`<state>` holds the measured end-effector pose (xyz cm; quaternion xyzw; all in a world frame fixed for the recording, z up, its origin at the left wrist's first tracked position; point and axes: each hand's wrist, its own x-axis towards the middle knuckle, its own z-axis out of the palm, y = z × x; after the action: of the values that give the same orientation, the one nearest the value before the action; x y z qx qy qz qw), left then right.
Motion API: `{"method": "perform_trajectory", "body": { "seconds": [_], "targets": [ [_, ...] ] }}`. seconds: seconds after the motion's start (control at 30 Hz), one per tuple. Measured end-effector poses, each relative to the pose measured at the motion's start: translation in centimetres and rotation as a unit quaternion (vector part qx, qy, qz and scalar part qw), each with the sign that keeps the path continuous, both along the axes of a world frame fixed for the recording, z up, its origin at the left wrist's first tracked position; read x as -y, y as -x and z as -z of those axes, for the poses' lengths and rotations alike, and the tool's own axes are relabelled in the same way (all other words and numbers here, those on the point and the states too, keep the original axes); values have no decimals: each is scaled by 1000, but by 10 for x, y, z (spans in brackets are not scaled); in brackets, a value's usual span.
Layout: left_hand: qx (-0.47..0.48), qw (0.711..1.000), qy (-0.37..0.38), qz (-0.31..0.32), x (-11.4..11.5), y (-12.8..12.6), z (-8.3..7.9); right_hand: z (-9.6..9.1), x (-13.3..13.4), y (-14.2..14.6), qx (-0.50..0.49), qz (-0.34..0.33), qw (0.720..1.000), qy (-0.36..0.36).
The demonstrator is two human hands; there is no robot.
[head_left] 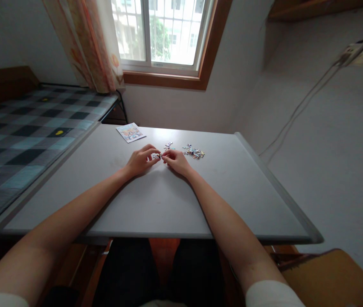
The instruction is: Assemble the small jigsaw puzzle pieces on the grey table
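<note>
Both hands rest on a grey table (pixel 155 200), fingertips meeting over small jigsaw pieces (pixel 157 156). My left hand (pixel 141 160) pinches the pieces from the left, thumb and forefinger closed on them. My right hand (pixel 175 161) pinches from the right, fingers curled. A loose heap of colourful puzzle pieces (pixel 194 152) lies just right of the hands, and a smaller cluster (pixel 168 145) lies just beyond the fingertips.
A printed puzzle picture card (pixel 130 131) lies at the table's far left. A bed with a checked cover (pixel 24 132) abuts the table's left side. A window (pixel 160 32) with a curtain is behind; a wooden chair (pixel 325 277) stands at lower right.
</note>
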<state>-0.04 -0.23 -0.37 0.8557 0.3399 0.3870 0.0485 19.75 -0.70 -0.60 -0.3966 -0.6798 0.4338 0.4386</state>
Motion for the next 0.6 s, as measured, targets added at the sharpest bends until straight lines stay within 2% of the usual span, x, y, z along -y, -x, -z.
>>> {"method": "perform_trajectory", "body": {
  "seconds": [0.07,0.13,0.23,0.33,0.47,0.6],
  "targets": [
    [-6,1000,-10,-25,0,0,-2,0,-2,-2,-12,42,999,-17],
    [-10,998,-23,-66,-1,1,-3,-2,-6,-7,-28,126,991,-41],
    [-27,991,-28,-126,-4,2,-3,-6,-16,-24,-33,247,967,-60],
    [-44,983,-16,-176,-9,3,2,-11,-25,-47,-36,330,942,-48],
    [-76,979,17,-188,-13,4,10,-9,-32,-70,-8,383,923,-42],
    [-88,981,38,-169,-14,5,13,-3,-34,-69,3,357,934,-7]
  ]
}}
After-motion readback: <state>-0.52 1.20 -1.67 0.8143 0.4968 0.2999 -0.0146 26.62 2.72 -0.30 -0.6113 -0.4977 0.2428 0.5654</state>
